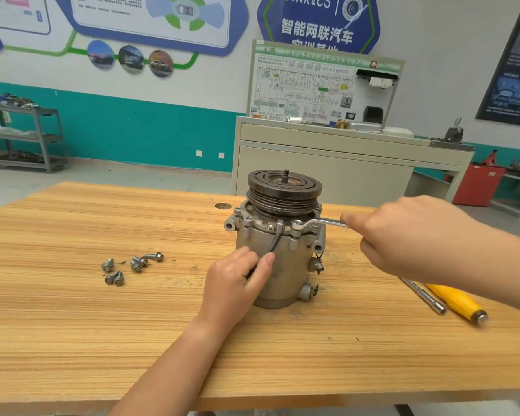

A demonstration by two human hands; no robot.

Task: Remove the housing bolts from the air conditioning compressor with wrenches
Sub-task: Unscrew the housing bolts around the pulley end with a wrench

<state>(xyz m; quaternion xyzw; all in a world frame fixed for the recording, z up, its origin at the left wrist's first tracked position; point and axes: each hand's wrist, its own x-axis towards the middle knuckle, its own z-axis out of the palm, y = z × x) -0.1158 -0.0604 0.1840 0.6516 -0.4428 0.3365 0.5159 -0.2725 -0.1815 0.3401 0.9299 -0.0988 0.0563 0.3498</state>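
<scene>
Fingers of the right hand were closed round the shaft of a slim, cranked steel ring wrench, thumb stretched along it. The wrench's ring end sat over a bolt head on the front of the top flange of the grey cast-aluminium air conditioning compressor. The shaft ran out level to the compressor's right.

Fingers of the left hand were curled against the front-left wall of the compressor. They seemed to pinch the thin black cable that dropped from a clamp on the flange, which also steadied the body.

The compressor stood upright on the striped light-wood table, with its dark, grooved steel pulley on top.

Well to the left of the compressor lay a loose cluster of short silver flanged bolts, about six as far as could be counted. To its right, partly under the right forearm, lay a yellow-handled driver just beside a plain steel extension bar.

By the look of it, the job was well advanced. Several bolts were already out, and at least the one under the wrench was still seated. The pulley hid the rear of the flange, so any further bolts there could not be counted.
</scene>
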